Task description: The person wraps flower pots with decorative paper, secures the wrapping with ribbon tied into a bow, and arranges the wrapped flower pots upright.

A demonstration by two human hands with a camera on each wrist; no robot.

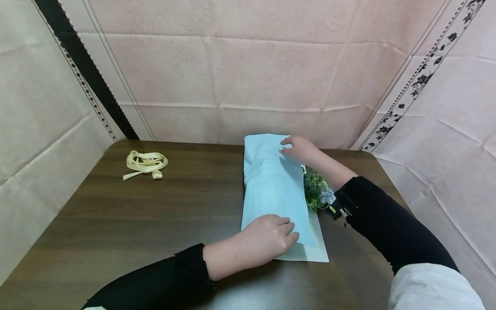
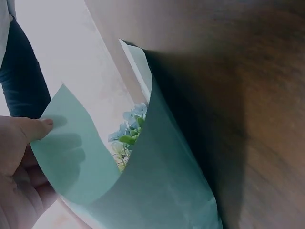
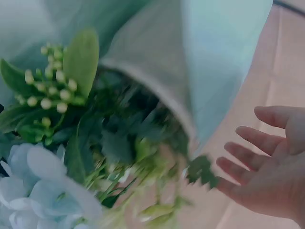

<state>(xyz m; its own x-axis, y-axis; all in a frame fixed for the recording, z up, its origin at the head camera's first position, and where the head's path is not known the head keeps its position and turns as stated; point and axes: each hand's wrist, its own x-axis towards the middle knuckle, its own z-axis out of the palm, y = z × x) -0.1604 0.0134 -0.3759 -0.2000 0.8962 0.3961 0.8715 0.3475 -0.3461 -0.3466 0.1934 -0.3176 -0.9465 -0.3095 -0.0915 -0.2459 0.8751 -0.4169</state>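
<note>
Light blue wrapping paper (image 1: 271, 185) is folded over a bunch of flowers in the middle of the table. Green sprigs (image 1: 314, 185) and pale blue flowers (image 3: 43, 186) stick out from its right side. At the paper's near end, my left hand (image 1: 267, 239) pinches a raised flap (image 2: 71, 143), thumb on one face and fingers behind it. Over the far right edge of the paper reaches my right hand (image 1: 304, 150), its fingers spread and loosely extended. In the right wrist view, that hand's palm faces the leaves and holds nothing.
A coiled cream ribbon (image 1: 147, 162) lies at the back left of the brown wooden table (image 1: 155, 215). Pale cloth (image 1: 232, 77) hangs behind the table's back edge and along both sides. A paler sheet (image 1: 319, 245) shows beneath the blue paper.
</note>
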